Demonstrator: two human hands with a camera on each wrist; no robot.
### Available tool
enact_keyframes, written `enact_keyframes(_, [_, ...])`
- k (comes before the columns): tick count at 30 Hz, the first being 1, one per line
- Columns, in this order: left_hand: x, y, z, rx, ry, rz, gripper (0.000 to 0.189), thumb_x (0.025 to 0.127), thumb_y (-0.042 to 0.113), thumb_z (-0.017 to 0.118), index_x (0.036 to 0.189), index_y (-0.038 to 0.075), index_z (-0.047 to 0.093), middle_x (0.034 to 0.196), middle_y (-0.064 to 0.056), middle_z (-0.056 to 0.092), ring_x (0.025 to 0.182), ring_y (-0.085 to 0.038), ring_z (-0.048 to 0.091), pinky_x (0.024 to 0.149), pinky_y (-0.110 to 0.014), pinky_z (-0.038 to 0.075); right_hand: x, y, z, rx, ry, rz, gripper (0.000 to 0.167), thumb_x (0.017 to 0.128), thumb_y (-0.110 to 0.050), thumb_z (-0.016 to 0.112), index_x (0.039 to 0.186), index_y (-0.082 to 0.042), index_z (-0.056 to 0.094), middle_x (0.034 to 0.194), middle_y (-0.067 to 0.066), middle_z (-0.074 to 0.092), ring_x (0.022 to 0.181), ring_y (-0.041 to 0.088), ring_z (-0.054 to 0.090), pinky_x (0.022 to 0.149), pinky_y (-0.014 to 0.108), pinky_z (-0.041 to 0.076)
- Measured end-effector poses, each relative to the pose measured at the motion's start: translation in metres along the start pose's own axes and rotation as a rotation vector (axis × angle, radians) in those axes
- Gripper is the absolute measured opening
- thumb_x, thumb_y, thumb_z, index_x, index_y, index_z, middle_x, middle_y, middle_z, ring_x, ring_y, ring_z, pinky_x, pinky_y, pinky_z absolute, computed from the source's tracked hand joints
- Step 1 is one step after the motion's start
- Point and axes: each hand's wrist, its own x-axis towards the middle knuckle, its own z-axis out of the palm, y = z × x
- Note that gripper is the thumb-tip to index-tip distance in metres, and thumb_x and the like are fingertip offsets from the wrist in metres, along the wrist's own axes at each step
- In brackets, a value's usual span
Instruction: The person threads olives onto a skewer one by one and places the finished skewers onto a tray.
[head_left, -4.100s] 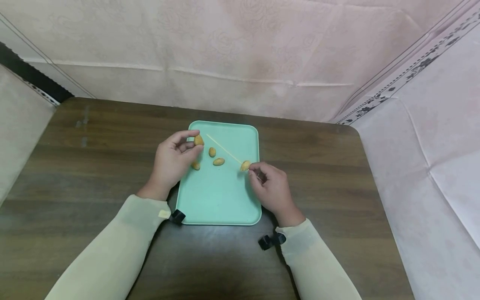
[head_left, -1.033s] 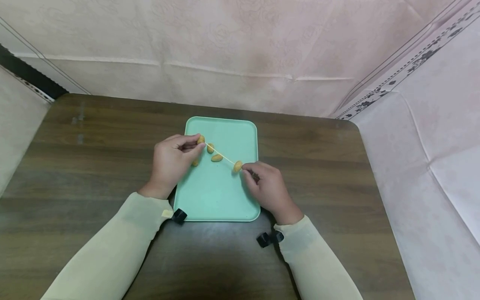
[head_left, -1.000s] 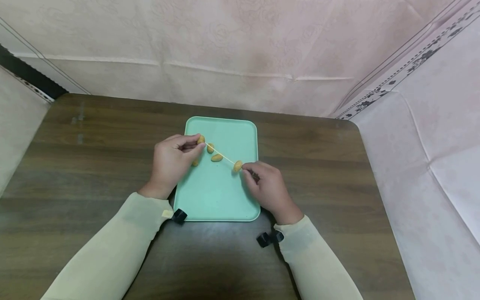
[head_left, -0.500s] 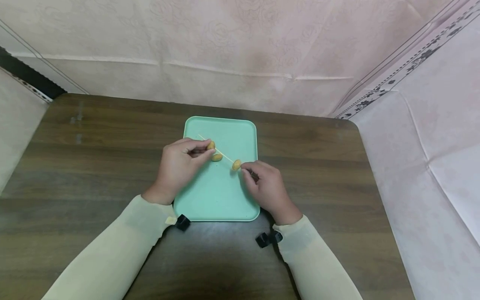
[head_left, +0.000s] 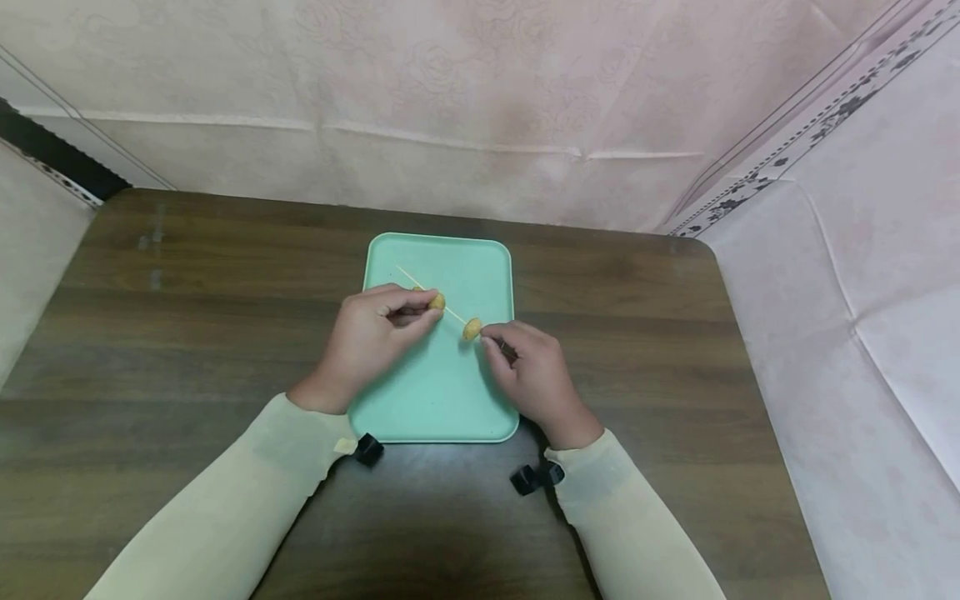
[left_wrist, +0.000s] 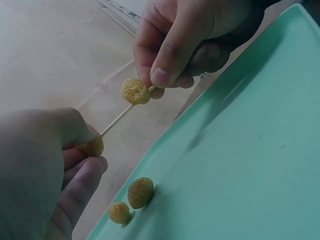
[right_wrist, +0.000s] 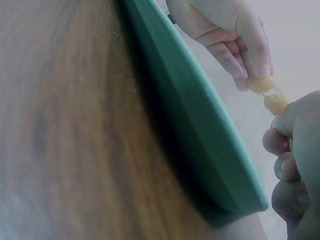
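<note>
In the head view my left hand [head_left: 375, 337] pinches a wrinkled golden-brown ball [head_left: 438, 302] between thumb and index finger, around a thin wooden skewer [head_left: 454, 316]. The skewer's pale free tip [head_left: 405, 273] sticks out past that ball to the upper left. A second ball [head_left: 472, 329] sits threaded near the other end. Right behind it, my right hand [head_left: 536, 375] grips the skewer with thumb and fingers. From the left wrist, a short bare length of skewer [left_wrist: 117, 120] shows between the two balls. Both hands are over a mint-green tray [head_left: 435, 400].
Two loose balls, a larger one [left_wrist: 140, 192] and a smaller one [left_wrist: 119, 212], lie on the tray in the left wrist view. Beneath the tray is a dark wooden table [head_left: 637, 333]. Pale patterned cloth [head_left: 450, 100] rises behind the table's far edge.
My left hand has brought a ball onto the skewer's tip and slid it down and right along the stick, toward the second ball. My right hand has shifted slightly left.
</note>
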Motion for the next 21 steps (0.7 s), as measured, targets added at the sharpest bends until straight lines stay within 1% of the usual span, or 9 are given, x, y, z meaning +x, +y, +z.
enact_keyframes(5, [-0.0013,-0.0013,0.0022,0.019,-0.025,0.013,0.021,0.097,0.013,0.091,0.119,0.015,0.090,0.106,0.001,0.086,0.095,-0.011,0.082,0.084,-0.014,0.065,-0.0011,0.0008,0.0004,-0.001,0.006,-0.009,0.012,0.108,-0.012,0.077,0.114,-0.004,0.084,0.087,0.003,0.072,0.072,0.013,0.057,0.063,0.026,0.053])
enact_keyframes(9, [-0.0023,-0.0012,0.0040,0.055,-0.030,0.023,0.022,0.097,0.016,0.093,0.118,0.019,0.091,0.104,0.004,0.086,0.092,-0.008,0.077,0.082,-0.011,0.061,-0.0015,0.0019,0.0007,0.003,0.007,-0.010,0.013,0.109,-0.013,0.076,0.114,-0.004,0.084,0.087,0.002,0.072,0.072,0.012,0.056,0.063,0.026,0.053])
enact_keyframes(12, [-0.0034,0.0009,0.0062,0.061,-0.051,0.017,0.023,0.097,0.016,0.093,0.119,0.020,0.090,0.104,0.005,0.086,0.090,-0.008,0.074,0.080,-0.010,0.059,-0.0015,0.0022,0.0004,0.003,0.005,-0.012,0.014,0.109,-0.015,0.076,0.114,-0.004,0.084,0.088,0.002,0.072,0.072,0.012,0.056,0.063,0.026,0.053])
enact_keyframes(16, [-0.0049,0.0043,0.0090,0.040,-0.073,0.012,0.023,0.098,0.017,0.091,0.121,0.019,0.090,0.106,0.005,0.086,0.090,-0.009,0.073,0.079,-0.011,0.059,-0.0016,0.0028,0.0006,0.001,0.004,-0.023,0.014,0.110,-0.014,0.076,0.114,-0.005,0.084,0.088,0.001,0.072,0.073,0.012,0.056,0.064,0.027,0.054])
enact_keyframes(21, [-0.0055,0.0071,0.0101,0.022,-0.079,0.012,0.026,0.096,0.012,0.092,0.121,0.017,0.089,0.105,0.004,0.086,0.088,-0.009,0.072,0.078,-0.012,0.058,-0.0006,0.0033,0.0011,-0.004,0.001,-0.028,0.012,0.109,-0.012,0.076,0.115,-0.006,0.084,0.087,0.001,0.072,0.073,0.012,0.056,0.064,0.028,0.054])
